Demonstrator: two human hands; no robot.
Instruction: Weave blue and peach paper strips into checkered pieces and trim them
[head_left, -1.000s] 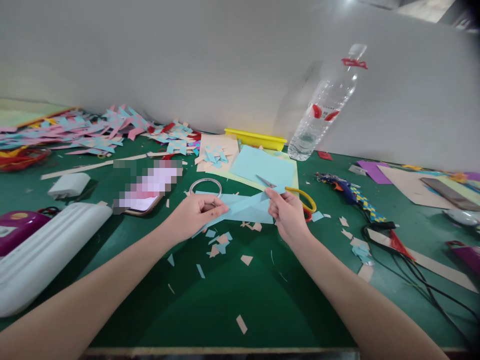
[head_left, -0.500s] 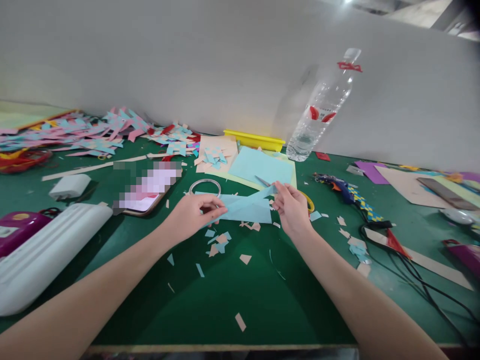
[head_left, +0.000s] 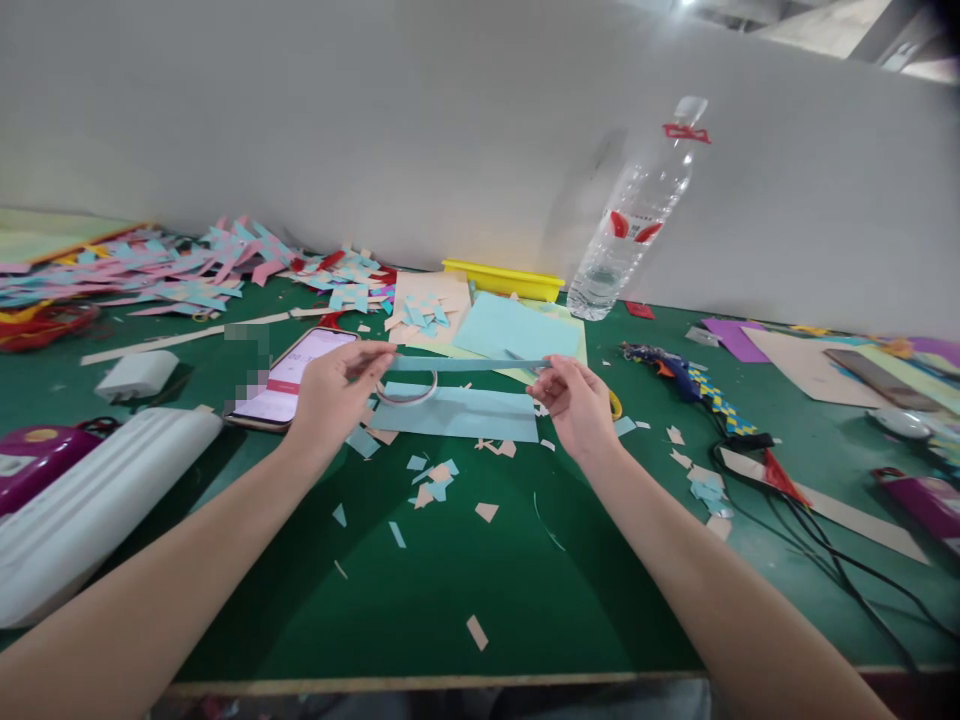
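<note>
A narrow light-blue paper strip (head_left: pixel 471 365) is stretched level between my two hands above the table. My left hand (head_left: pixel 341 385) pinches its left end, and my right hand (head_left: pixel 574 400) pinches the right end. Below the strip lies a light-blue paper sheet (head_left: pixel 472 415) with a tape roll (head_left: pixel 409 400) at its left end. Scissors (head_left: pixel 616 404) lie behind my right hand; only a bit of yellow handle and a blade tip show. Farther back, a light-blue sheet (head_left: pixel 517 325) rests on pale yellow paper.
Paper scraps (head_left: pixel 433 485) are scattered over the green table (head_left: pixel 450 600). On the left are a phone (head_left: pixel 285 375), a white charger (head_left: pixel 139 374) and a long white case (head_left: pixel 112 510). A plastic bottle (head_left: pixel 630 220) leans against the wall. Cables (head_left: pixel 832 560) lie at right.
My left hand has moved up and left, and the strip has gone from slanted to level, seen nearly edge-on. More of the sheet beneath and the tape roll now shows.
</note>
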